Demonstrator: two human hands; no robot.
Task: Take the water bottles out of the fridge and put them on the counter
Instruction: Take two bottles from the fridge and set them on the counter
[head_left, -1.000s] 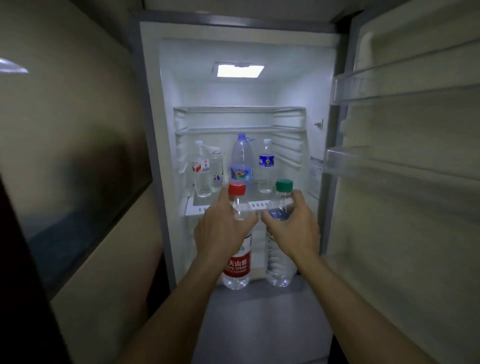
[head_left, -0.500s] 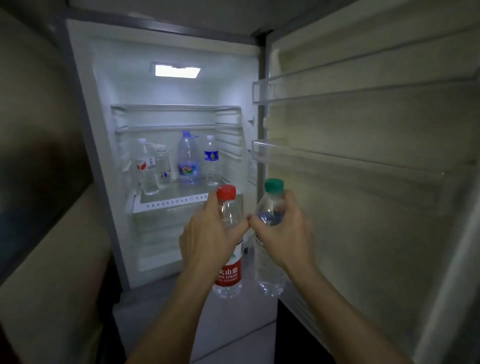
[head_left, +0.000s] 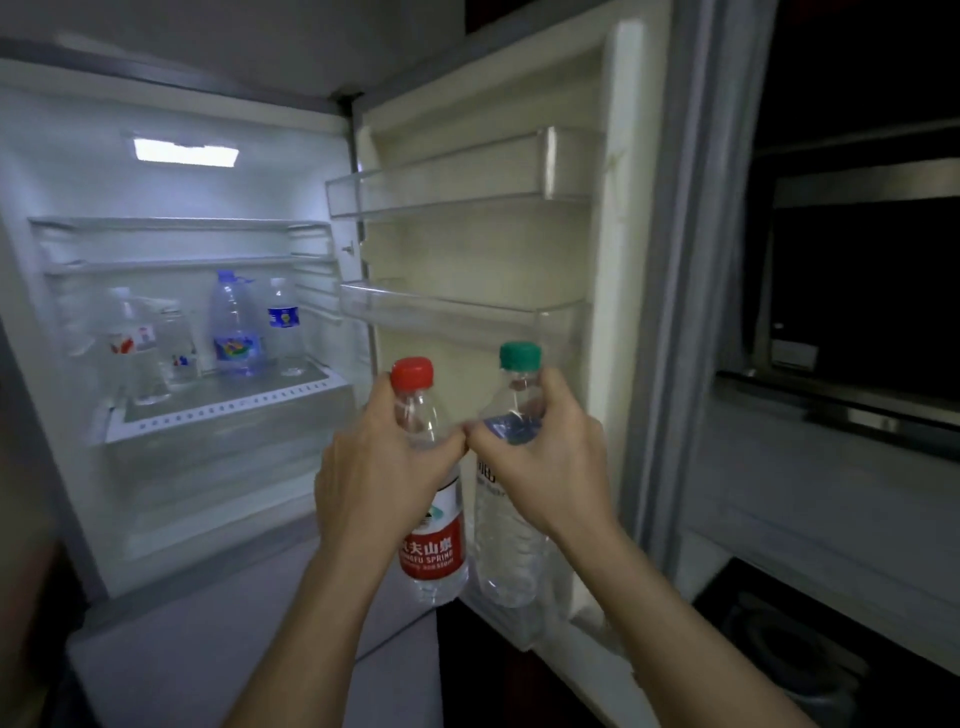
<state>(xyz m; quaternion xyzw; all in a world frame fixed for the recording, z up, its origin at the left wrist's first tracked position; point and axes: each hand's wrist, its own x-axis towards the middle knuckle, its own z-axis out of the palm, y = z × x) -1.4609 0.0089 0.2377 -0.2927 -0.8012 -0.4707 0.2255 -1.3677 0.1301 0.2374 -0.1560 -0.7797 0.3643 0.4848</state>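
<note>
Head view: fridge (head_left: 67, 156) with four bottles (head_left: 236, 327)

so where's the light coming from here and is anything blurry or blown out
Head view: the only light is the fridge's ceiling lamp, blown out to white; the shelf bottles are motion-smeared; the red-capped bottle and green-capped bottle read sharper; the room to the right is near black.

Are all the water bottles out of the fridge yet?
Not yet. Nothing is on a counter in view. The left hand holds the red-capped bottle and the right hand holds the green-capped bottle, both outside the fridge. About four bottles remain on the fridge shelf.
</note>
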